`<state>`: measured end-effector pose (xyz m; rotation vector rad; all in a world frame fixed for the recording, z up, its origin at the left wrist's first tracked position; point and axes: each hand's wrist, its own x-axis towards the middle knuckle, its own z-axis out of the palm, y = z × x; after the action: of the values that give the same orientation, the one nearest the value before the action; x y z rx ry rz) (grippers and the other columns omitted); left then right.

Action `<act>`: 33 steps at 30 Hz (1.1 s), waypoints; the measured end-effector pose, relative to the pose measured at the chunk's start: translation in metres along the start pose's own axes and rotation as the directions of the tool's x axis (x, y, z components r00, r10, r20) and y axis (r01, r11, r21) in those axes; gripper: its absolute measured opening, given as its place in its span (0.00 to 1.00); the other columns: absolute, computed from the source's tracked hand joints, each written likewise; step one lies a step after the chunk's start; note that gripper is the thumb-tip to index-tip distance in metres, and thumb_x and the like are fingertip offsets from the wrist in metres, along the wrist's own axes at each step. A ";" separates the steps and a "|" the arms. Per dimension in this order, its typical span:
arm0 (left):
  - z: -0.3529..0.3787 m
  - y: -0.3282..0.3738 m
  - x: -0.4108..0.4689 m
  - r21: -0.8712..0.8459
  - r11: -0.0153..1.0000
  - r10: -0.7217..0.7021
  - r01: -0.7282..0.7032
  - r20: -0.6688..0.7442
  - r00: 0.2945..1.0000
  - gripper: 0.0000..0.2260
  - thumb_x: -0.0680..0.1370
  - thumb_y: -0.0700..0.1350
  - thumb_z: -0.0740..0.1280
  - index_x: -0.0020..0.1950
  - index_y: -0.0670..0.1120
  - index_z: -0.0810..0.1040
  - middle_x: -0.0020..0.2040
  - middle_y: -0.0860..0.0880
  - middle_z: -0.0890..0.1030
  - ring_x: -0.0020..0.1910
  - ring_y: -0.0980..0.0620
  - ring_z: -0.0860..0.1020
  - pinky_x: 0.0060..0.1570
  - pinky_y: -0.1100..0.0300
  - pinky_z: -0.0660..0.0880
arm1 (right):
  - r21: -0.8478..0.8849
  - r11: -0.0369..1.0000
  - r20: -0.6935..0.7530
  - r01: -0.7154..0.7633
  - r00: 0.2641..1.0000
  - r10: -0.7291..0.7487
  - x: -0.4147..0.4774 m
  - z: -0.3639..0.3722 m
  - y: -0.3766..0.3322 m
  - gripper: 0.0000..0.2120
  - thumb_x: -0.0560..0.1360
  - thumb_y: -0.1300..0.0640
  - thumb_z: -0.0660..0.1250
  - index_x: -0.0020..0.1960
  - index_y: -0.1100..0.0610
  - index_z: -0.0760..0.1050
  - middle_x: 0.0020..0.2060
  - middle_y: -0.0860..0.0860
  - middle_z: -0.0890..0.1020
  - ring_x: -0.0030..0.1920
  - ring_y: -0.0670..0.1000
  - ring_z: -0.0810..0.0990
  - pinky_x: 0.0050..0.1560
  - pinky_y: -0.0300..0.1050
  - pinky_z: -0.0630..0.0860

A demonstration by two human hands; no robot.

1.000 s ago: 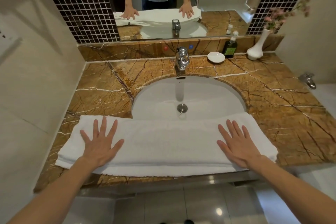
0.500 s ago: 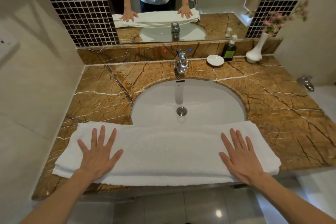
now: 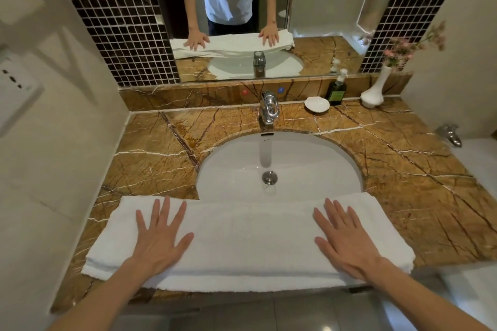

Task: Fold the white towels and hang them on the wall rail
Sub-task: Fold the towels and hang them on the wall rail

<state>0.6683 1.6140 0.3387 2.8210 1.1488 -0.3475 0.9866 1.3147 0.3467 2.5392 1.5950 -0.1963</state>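
Both hands have slid a touch inward along the towel [image 3: 250, 244] since a second ago, and the towel itself hasn't budged. Left hand [image 3: 160, 242] is flat, palm down, fingers straight and fanned wide, pressing the towel's left part. Right hand [image 3: 347, 244] does the same on the right part, fingers spread and gripping nothing. The white towel lies folded in a long band across the front of the counter [image 3: 416, 196], with stacked layers showing at its left end. Its far edge covers the near rim of the sink [image 3: 279, 158], and its near edge hangs just over the counter's front. Behind the basin stands the tap [image 3: 269, 110], and to its right come a dish [image 3: 316, 104], a soap bottle [image 3: 336, 90] and a vase [image 3: 373, 91] with pink flowers. Up in the mirror [image 3: 322, 8], both palms show flat on the towel.
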 end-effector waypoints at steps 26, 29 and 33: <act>0.002 0.054 -0.003 -0.129 0.991 -0.057 0.049 -0.061 0.996 0.36 0.68 0.71 0.30 0.75 0.58 0.34 0.74 0.48 0.32 0.75 0.44 0.33 0.65 0.42 0.26 | 0.006 0.990 0.050 0.144 0.988 -0.144 0.039 -0.028 -0.056 0.29 0.80 0.39 0.41 0.77 0.49 0.53 0.76 0.55 0.51 0.77 0.57 0.49 0.71 0.52 0.35; 0.001 0.060 -0.005 -0.144 0.987 -0.085 0.078 -0.049 0.995 0.34 0.74 0.70 0.39 0.77 0.56 0.49 0.78 0.44 0.51 0.75 0.43 0.44 0.67 0.43 0.32 | 0.010 0.991 0.172 0.131 0.976 -0.131 0.060 -0.030 -0.069 0.29 0.81 0.40 0.42 0.66 0.50 0.74 0.63 0.56 0.78 0.64 0.55 0.77 0.69 0.52 0.47; 0.001 0.065 -0.006 -0.146 0.984 -0.103 0.099 -0.019 0.995 0.28 0.77 0.65 0.46 0.72 0.54 0.64 0.69 0.41 0.71 0.69 0.41 0.60 0.67 0.44 0.45 | 0.060 0.990 0.197 0.130 0.970 -0.140 0.070 -0.055 -0.086 0.36 0.78 0.37 0.34 0.69 0.51 0.71 0.67 0.57 0.74 0.68 0.56 0.73 0.73 0.53 0.47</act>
<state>0.7095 1.5635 0.3380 2.6569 1.2703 -0.2227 0.9413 1.4233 0.3844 2.3551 1.7006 -0.4936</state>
